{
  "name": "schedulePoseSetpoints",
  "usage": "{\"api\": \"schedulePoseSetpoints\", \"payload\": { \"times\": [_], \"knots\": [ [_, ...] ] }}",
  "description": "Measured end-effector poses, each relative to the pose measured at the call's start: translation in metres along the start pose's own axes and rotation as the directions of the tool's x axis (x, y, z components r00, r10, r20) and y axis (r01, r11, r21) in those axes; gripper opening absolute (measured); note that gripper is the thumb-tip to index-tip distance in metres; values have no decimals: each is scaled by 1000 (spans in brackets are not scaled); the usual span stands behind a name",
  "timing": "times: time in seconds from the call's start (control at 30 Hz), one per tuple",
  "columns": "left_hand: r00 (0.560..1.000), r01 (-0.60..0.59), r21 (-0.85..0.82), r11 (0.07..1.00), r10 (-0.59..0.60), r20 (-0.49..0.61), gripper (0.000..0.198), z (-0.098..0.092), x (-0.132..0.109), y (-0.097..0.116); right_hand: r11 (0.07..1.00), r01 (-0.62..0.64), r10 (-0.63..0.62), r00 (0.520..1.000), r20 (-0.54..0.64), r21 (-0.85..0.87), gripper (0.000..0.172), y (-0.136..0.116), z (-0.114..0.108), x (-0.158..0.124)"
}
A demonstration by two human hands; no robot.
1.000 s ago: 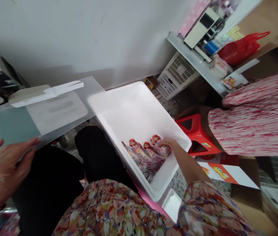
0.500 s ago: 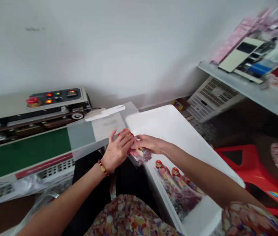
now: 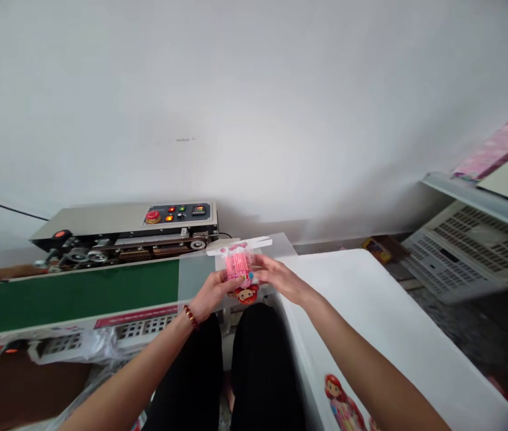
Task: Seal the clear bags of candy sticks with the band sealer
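Note:
A small clear packet of pink sticks (image 3: 237, 263), with a red-haired cartoon doll figure at its lower end, is in front of me at the end of the conveyor. My left hand (image 3: 212, 294) grips its lower left side, thumb across the front. On the other side my right hand (image 3: 281, 279) has its fingers bent against the right edge of the packet. The doll's head points toward me. More doll packets (image 3: 342, 402) lie on the white table (image 3: 348, 299), partly under my right forearm.
At left is a sealing machine (image 3: 132, 230) with a lit control panel, a red button and a green conveyor belt (image 3: 78, 296). Another person's arm (image 3: 6, 274) reaches in at the far left. A plastic crate (image 3: 460, 245) stands beneath a shelf (image 3: 483, 194) at right.
The packet has turned so its doll end points toward me and its sticks show. My left hand has shifted from lying over the packet to its lower left. The view has swung left.

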State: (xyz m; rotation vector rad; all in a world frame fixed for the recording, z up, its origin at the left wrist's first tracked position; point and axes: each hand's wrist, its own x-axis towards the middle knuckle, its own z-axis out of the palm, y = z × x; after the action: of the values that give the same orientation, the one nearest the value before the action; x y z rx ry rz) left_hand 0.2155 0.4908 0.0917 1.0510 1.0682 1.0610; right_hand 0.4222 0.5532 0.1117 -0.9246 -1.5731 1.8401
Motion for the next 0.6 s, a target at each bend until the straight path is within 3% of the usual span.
{"api": "schedulePoseSetpoints", "payload": {
  "times": [0.13,0.23,0.3,0.4,0.43,0.5,0.6],
  "knots": [
    [997,20,-34,999,-23,-70,64,-5,19,-11,996,-61,46,981,-190,-71,34,5,16,43],
    [979,14,227,974,34,-202,56,-16,33,-15,984,-42,-10,957,-289,-173,35,18,15,76],
    [945,95,508,856,83,-316,47,-25,40,-16,955,-46,-71,925,-374,-293,36,26,14,94],
    [861,230,772,592,246,-445,51,-35,45,-19,801,-234,-78,872,-484,-550,37,32,16,107],
    [840,231,832,505,327,-432,54,-37,45,-22,721,-305,-70,862,-503,-622,39,32,17,108],
    [847,152,937,313,447,-287,50,-39,43,-33,568,-385,-72,858,-509,-727,46,31,21,107],
    [896,-1,995,104,443,-45,38,-40,38,-51,417,-414,-109,861,-497,-809,57,24,25,100]
  ]
}}
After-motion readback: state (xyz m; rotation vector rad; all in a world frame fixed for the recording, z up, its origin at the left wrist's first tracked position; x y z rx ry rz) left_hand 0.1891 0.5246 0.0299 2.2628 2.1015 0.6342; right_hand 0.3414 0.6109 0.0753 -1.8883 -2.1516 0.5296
